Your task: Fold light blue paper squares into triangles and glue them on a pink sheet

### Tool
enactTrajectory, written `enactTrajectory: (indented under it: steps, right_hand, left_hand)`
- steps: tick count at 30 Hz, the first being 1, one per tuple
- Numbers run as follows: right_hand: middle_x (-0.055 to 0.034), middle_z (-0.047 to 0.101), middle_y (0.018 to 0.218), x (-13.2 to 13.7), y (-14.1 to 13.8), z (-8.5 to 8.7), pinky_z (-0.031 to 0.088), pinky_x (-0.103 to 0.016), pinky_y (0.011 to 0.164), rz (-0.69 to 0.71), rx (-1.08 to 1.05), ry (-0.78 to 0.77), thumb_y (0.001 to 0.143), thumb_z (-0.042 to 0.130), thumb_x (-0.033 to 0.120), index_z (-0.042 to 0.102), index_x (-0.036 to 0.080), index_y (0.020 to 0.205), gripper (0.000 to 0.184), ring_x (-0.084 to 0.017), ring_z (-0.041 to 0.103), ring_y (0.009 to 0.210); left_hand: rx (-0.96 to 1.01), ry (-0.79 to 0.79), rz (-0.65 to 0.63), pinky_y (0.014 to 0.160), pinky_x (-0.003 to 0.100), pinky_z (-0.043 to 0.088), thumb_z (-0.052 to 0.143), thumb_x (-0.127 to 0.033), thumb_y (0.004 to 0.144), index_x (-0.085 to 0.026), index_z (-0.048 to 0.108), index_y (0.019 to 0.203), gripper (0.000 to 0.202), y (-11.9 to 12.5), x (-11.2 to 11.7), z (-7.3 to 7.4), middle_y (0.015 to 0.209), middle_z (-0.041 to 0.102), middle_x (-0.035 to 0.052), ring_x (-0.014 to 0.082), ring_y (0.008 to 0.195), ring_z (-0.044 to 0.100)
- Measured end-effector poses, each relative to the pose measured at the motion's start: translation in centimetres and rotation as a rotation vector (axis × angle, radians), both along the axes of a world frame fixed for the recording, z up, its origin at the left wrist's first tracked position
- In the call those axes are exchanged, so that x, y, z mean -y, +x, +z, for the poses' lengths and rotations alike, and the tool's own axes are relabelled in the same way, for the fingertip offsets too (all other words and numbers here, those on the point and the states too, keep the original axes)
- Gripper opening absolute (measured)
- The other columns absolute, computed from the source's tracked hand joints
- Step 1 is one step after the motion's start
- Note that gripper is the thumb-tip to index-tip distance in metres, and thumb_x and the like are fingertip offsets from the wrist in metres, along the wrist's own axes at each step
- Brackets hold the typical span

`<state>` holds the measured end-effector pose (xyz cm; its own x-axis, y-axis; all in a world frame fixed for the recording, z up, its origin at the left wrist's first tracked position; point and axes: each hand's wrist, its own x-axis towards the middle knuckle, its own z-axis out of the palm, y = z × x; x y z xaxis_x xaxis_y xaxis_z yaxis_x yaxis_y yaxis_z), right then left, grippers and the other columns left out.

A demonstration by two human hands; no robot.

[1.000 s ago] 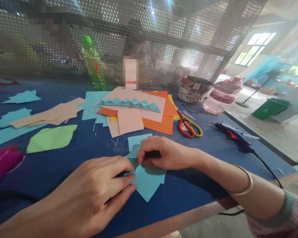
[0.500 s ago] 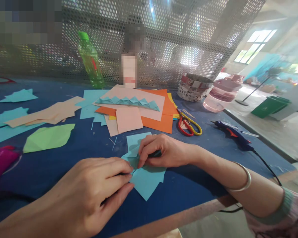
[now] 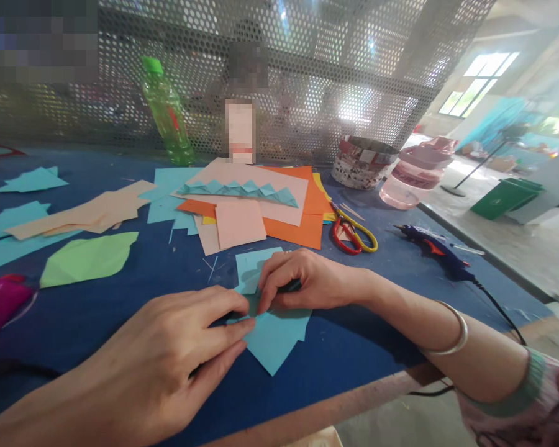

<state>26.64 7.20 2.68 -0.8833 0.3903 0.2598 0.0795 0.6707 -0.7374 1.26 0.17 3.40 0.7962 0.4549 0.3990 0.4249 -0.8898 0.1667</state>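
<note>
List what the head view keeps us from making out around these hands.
All in the head view:
Light-blue paper: middle hidden under the left hand and right hand.
Magenta object: cut off by the left edge, identity unclear.
Open-topped container: floor hidden by its near wall.
Pink bottle: markings too blurred to read.

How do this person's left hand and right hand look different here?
The right hand has more sharply bent fingers, while the left hand has straighter ones. The left hand looks larger in the picture than the right hand. A bracelet circles the right hand's arm; none shows on the left hand's. Both touch blue paper.
</note>
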Motion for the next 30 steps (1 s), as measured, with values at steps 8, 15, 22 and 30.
enactTrajectory:
  steps: [8, 15, 22, 30]
  right_hand:
    - [-0.0060, 0.073, 0.097, 0.06, -0.06, -0.23, 0.053, -0.025, 0.090, -0.001, -0.022, 0.014, 0.086, 0.064, -0.001, 0.080, 0.014, 0.092, 0.023, -0.013, 0.067, 0.092]
    - [-0.0068, 0.074, 0.096, 0.38, -0.04, -0.28, 0.055, -0.027, 0.089, -0.009, -0.055, 0.086, 0.082, 0.057, -0.001, 0.081, 0.013, 0.090, 0.029, -0.014, 0.068, 0.087]
    - [-0.0072, 0.074, 0.096, 0.87, -0.02, 0.31, 0.056, -0.028, 0.088, -0.045, -0.038, 0.121, 0.075, 0.050, 0.001, 0.081, 0.013, 0.089, 0.036, -0.014, 0.066, 0.085]
    - [-0.0088, 0.074, 0.097, 0.93, 0.09, 0.47, 0.055, -0.031, 0.088, -0.021, 0.007, 0.199, 0.077, 0.049, 0.001, 0.082, 0.013, 0.087, 0.036, -0.016, 0.067, 0.088]
  left_hand:
    - [-0.021, -0.015, 0.006, 0.078, 0.027, 0.058, 0.046, -0.018, 0.103, -0.026, 0.073, 0.112, 0.029, 0.08, 0.02, 0.03, 0.112, 0.074, 0.0025, 0.0162, 0.093, 0.073]
    - [-0.012, -0.002, -0.022, 0.074, 0.027, 0.059, 0.046, -0.015, 0.102, -0.022, 0.073, 0.106, 0.028, 0.13, -0.03, -0.08, 0.110, 0.074, 0.0042, 0.0172, 0.092, 0.072]
    - [0.000, 0.030, -0.012, 0.073, 0.027, 0.059, 0.047, -0.015, 0.101, -0.021, 0.074, 0.103, 0.028, 0.36, 0.08, 0.03, 0.104, 0.074, 0.0052, 0.0175, 0.089, 0.072]
    - [0.018, 0.043, 0.006, 0.075, 0.029, 0.059, 0.049, -0.015, 0.101, -0.020, 0.074, 0.105, 0.026, 0.46, 0.27, -0.04, 0.106, 0.074, 0.0054, 0.0184, 0.090, 0.072]
